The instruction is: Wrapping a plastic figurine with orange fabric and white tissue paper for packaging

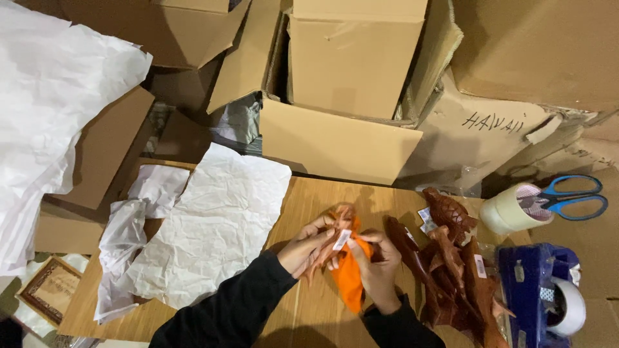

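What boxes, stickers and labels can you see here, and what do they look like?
Open cardboard box: behind the table, top middle, plain brown.
Cardboard sheet: upper right, brown with black handwriting.
Small tag: on the carving between both hands, white rectangle.
Sticker: on the pile of dark wooden carvings, right, white rectangle.
Tape dispenser: lower right, blue, small labels.
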